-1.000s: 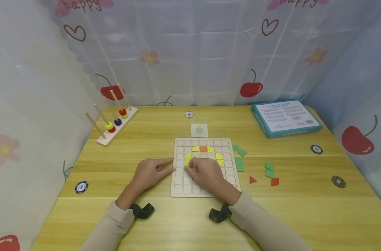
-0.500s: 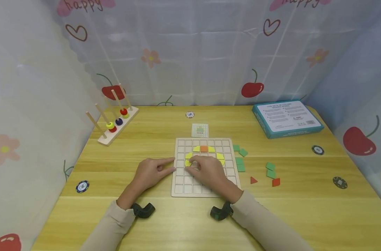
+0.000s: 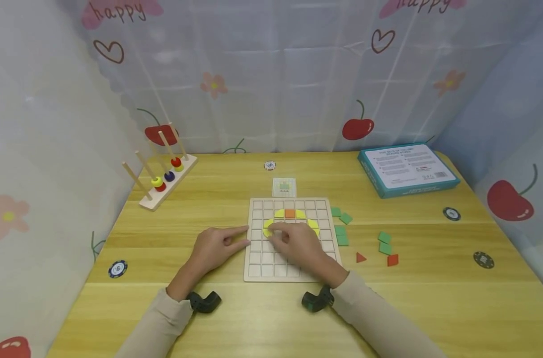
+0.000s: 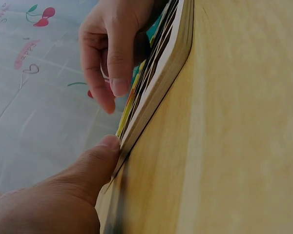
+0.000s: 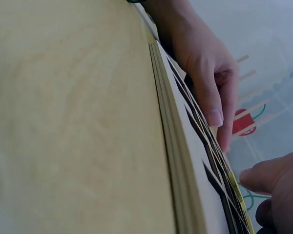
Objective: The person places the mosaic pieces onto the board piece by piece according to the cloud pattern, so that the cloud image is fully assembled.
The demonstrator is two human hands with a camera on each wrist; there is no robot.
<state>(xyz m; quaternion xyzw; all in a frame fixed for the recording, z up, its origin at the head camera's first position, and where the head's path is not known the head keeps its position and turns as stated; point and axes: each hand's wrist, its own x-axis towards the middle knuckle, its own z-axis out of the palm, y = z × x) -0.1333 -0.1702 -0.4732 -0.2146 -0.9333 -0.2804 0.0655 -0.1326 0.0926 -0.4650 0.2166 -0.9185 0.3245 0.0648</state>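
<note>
A wooden grid board (image 3: 261,257) lies on the table with yellow curved-edge tiles (image 3: 313,226) and an orange square tile (image 3: 289,213) in its upper cells. My left hand (image 3: 213,246) rests at the board's left edge, its straight thumb and index fingertips touching the rim. Over the left yellow tiles (image 3: 267,224) hovers my right hand (image 3: 300,243), index finger and thumb apart. The left wrist view shows nothing between the right hand's fingers (image 4: 121,68); the palm covers some cells. In the right wrist view, the right thumb (image 5: 263,175) is close to a yellow tile.
Green square tiles (image 3: 341,235), a red triangle (image 3: 360,257) and a red tile (image 3: 392,260) lie right of the board. A pattern card (image 3: 284,187) lies behind it. Farther back are a peg rack (image 3: 170,184) with beads and a teal box (image 3: 410,169). Poker chips (image 3: 117,269) are scattered around.
The right hand has shifted slightly to the right, and its index finger and thumb have spread a little over the left yellow tiles. The left hand stays at the board's edge.
</note>
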